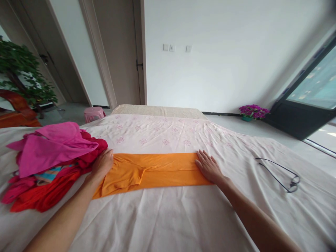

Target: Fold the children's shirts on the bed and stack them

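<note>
An orange shirt (170,169) lies folded in a long strip across the bed-like surface, with a short sleeve folded over its left part. My left hand (103,161) rests on the strip's left end, next to the clothes pile; its fingers look laid on the cloth and are partly foreshortened. At the opposite end my right hand (209,166) lies flat, fingers stretched out over the orange cloth. Just left of my left hand is a heap of crumpled clothes (56,147) in pink and red, with a blue-striped piece showing.
A pale flowered sheet (157,217) covers the surface and has wrinkles. Eyeglasses (292,182) lie on it at the right. Beyond the far edge stand a pink stool (94,113) and a pot of purple flowers (253,111). A leafy plant (23,70) is at the left.
</note>
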`<state>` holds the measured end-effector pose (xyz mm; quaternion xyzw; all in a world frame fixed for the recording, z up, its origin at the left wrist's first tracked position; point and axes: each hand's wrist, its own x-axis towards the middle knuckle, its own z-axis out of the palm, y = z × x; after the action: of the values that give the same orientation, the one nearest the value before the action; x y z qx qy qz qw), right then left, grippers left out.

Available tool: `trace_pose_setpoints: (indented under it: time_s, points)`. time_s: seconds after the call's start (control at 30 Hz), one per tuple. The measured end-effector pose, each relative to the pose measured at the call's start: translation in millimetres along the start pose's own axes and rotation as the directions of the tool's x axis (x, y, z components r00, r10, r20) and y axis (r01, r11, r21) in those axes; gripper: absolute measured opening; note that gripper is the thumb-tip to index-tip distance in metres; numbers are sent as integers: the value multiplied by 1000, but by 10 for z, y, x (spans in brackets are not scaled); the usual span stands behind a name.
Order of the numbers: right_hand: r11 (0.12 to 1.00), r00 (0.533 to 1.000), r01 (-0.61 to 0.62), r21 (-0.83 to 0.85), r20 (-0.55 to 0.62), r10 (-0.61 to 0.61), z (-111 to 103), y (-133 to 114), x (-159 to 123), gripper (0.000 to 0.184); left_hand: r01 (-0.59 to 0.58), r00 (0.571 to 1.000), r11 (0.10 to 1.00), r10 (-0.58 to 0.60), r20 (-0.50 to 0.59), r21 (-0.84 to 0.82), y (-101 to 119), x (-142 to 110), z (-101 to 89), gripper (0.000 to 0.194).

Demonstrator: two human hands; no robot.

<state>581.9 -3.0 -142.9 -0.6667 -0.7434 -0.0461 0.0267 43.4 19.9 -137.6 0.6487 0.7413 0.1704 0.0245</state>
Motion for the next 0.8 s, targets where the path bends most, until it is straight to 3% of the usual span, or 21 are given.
trace_pose_setpoints:
  time_s: [0.17, 0.33, 0.47, 0.8]
  points:
    - [1000, 1000, -5, 13, -30, 5, -3, 1, -9, 61, 28, 1000, 997, -28, 0, -78, -39, 33, -72, 39]
    - [1000, 999, -12, 28, -36, 13, -17, -20, -13, 61, 35, 997, 988, -25, 67, -151, -84, 78, -175, 42]
    - [999, 999, -16, 31, -51, 18, -20, -30, -10, 61, 21, 997, 975, -3, 83, -222, -134, 104, -246, 32]
    - [999, 998, -18, 44, -53, 21, -23, -33, -5, 60, 42, 998, 860, -58, -15, -508, -255, 111, -137, 33]
